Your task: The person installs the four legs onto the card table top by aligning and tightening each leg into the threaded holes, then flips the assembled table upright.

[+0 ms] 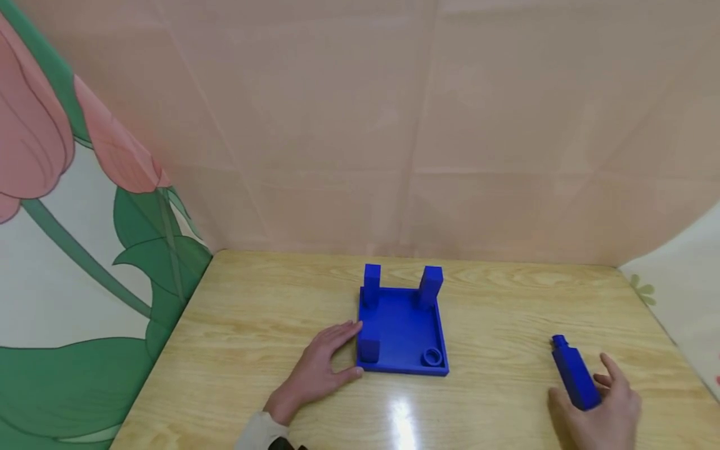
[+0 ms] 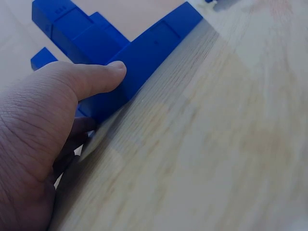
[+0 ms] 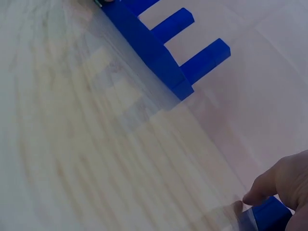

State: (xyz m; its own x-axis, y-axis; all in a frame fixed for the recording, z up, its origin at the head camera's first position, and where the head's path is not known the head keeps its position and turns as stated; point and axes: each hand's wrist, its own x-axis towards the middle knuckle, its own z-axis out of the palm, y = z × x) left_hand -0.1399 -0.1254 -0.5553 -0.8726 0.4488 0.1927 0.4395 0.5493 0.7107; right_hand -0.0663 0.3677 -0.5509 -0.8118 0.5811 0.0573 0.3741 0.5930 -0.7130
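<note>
A square blue tray (image 1: 402,331) with a raised rim stands on the table. Three upright blue posts rise from its corners, and a round ring-shaped socket (image 1: 432,357) shows in the near right corner. My left hand (image 1: 315,372) holds the tray's near left corner, thumb (image 2: 103,79) on the front side and fingers along the left side. To the right, a loose blue leg (image 1: 576,378) with a narrow stub at its far end lies slanted. My right hand (image 1: 604,409) is around its near end, thumb and fingers spread either side; part of the leg is hidden.
The wood-grain table (image 1: 495,400) reaches back to a pinkish cloth (image 1: 416,144). A cloth printed with tulips (image 1: 112,244) borders the left side, and a pale cloth (image 1: 680,294) borders the right.
</note>
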